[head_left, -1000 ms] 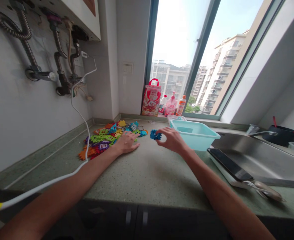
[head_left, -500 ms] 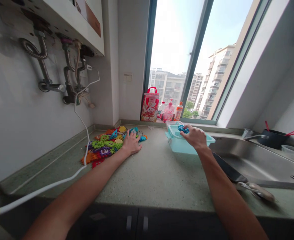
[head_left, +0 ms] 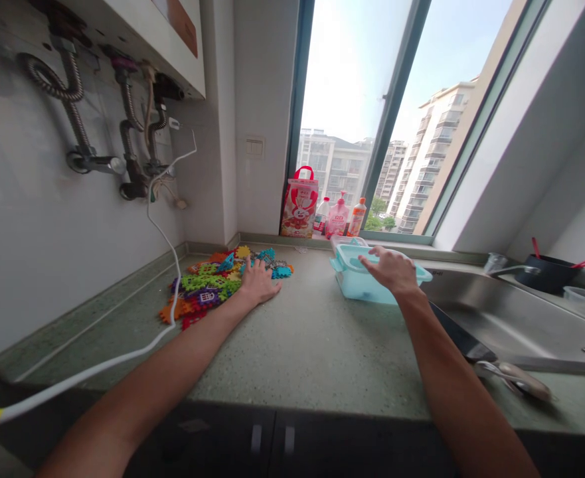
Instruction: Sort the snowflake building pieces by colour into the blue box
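My left hand (head_left: pixel 259 282) rests with fingers spread on the right side of a pile of colourful plastic building pieces (head_left: pixel 203 281), in green, orange, purple, yellow, red and blue. Blue pieces (head_left: pixel 282 271) show just beyond its fingers. Over the light-blue plastic box (head_left: pixel 366 290) hovers my right hand (head_left: pixel 392 269), its fingers apart and nothing in them. A darker shape shows faintly through the box's front wall, low down. The rest of the box's inside is hidden from me.
A white cable (head_left: pixel 147 345) crosses the counter over the pile's left part. Right of the box lies the steel sink (head_left: pixel 501 312), with a metal-and-beige utensil (head_left: pixel 521 384) at its front edge. A pink bag (head_left: pixel 299 207) and several bottles (head_left: pixel 338 216) stand by the window.
The blue piece that my right hand held has left its fingers, and they have opened over the box. My left hand stays on the pile. The view has shifted slightly.
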Demonstrator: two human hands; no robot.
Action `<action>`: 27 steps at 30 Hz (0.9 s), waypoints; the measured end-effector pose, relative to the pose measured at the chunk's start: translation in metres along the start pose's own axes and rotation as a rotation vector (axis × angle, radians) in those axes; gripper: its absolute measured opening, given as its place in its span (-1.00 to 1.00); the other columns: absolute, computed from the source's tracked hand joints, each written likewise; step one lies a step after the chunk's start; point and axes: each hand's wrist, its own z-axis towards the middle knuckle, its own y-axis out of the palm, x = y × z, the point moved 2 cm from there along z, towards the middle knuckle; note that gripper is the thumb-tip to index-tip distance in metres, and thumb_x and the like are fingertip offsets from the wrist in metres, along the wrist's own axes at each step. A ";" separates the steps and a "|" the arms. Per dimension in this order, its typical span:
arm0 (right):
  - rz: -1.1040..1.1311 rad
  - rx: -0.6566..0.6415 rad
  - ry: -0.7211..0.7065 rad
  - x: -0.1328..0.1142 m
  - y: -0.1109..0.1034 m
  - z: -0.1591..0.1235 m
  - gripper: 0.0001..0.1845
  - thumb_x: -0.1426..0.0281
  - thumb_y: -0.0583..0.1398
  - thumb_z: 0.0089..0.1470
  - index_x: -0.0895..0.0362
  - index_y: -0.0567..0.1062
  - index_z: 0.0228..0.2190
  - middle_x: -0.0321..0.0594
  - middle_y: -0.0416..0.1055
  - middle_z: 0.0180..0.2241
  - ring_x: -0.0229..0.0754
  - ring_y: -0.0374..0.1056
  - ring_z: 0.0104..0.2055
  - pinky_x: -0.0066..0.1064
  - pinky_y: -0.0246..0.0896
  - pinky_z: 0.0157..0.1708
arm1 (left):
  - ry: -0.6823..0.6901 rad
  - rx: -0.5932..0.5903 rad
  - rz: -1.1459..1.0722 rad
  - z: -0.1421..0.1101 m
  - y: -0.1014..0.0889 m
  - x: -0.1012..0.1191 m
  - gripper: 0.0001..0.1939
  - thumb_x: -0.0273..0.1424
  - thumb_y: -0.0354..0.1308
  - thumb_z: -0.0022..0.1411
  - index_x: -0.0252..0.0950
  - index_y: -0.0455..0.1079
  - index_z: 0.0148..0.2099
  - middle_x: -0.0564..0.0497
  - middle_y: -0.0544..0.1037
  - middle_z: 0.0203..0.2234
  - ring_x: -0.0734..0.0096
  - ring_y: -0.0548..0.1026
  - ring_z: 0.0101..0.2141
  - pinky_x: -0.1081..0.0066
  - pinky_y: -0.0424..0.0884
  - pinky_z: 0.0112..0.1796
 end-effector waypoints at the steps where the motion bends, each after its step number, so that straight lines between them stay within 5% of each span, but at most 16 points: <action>1: 0.020 0.121 -0.063 -0.004 -0.003 -0.001 -0.50 0.03 0.14 0.25 0.11 0.61 -0.02 0.10 0.61 -0.11 0.24 0.47 -0.03 0.00 0.25 -0.02 | 0.020 0.018 -0.016 0.000 -0.001 0.000 -0.43 0.09 0.07 0.31 -0.28 0.64 -0.09 -0.31 0.56 0.03 -0.20 0.37 0.15 -0.25 -0.06 0.32; 4: 0.144 0.395 -0.303 -0.027 -0.010 -0.011 -0.66 0.22 0.14 0.27 0.11 0.61 -0.09 0.03 0.57 0.02 0.18 0.40 0.09 0.00 0.22 0.08 | 0.124 0.063 -0.074 -0.002 -0.006 0.003 -0.58 -0.04 0.15 0.32 -0.25 0.66 -0.14 -0.27 0.52 0.12 -0.18 0.27 0.26 -0.24 -0.10 0.36; 6: 0.238 0.431 -0.464 -0.048 -0.010 -0.021 -0.73 0.30 0.15 0.28 0.08 0.61 -0.11 -0.05 0.55 0.08 0.12 0.36 0.14 -0.02 0.22 0.13 | 0.214 0.070 -0.107 -0.005 -0.012 0.008 -0.66 -0.12 0.17 0.32 -0.23 0.67 -0.16 -0.24 0.53 0.11 -0.13 0.26 0.28 -0.21 -0.11 0.37; 11: 0.425 0.144 -0.748 -0.099 0.021 -0.052 -0.74 0.40 0.18 0.25 0.03 0.59 -0.07 -0.12 0.58 0.02 0.01 0.46 0.04 -0.13 0.33 0.09 | 0.388 0.064 -0.187 -0.015 -0.028 0.025 -0.73 -0.20 0.18 0.34 -0.20 0.66 -0.17 -0.15 0.57 0.09 -0.02 0.33 0.24 -0.15 0.03 0.35; 16: 0.433 -0.198 -0.741 -0.118 0.071 -0.071 -0.69 0.40 0.27 0.17 0.04 0.59 -0.03 -0.14 0.62 -0.09 -0.03 0.52 -0.07 -0.21 0.40 -0.01 | 0.549 0.058 -0.349 -0.022 -0.036 0.032 -0.75 -0.16 0.21 0.30 -0.16 0.62 -0.14 -0.05 0.62 0.02 0.08 0.41 0.17 0.01 0.14 0.32; 23: 0.498 -0.269 -0.890 -0.122 0.082 -0.076 -0.62 0.33 0.33 0.14 0.01 0.61 0.02 -0.06 0.52 0.15 0.06 0.43 0.16 -0.05 0.30 0.20 | 0.367 0.094 -0.351 -0.015 -0.033 0.022 -0.72 -0.52 0.10 0.24 -0.23 0.51 -0.04 -0.13 0.60 -0.06 0.12 0.45 0.08 0.11 0.29 0.16; 27: 0.546 -0.362 -0.919 -0.123 0.080 -0.077 -0.68 0.31 0.33 0.15 0.00 0.65 -0.03 -0.16 0.62 -0.02 -0.01 0.51 0.06 -0.17 0.35 0.15 | 0.361 0.053 -0.274 -0.012 -0.026 0.019 -0.68 -0.50 0.11 0.22 -0.24 0.51 0.00 -0.15 0.59 -0.03 0.09 0.42 0.11 0.07 0.24 0.20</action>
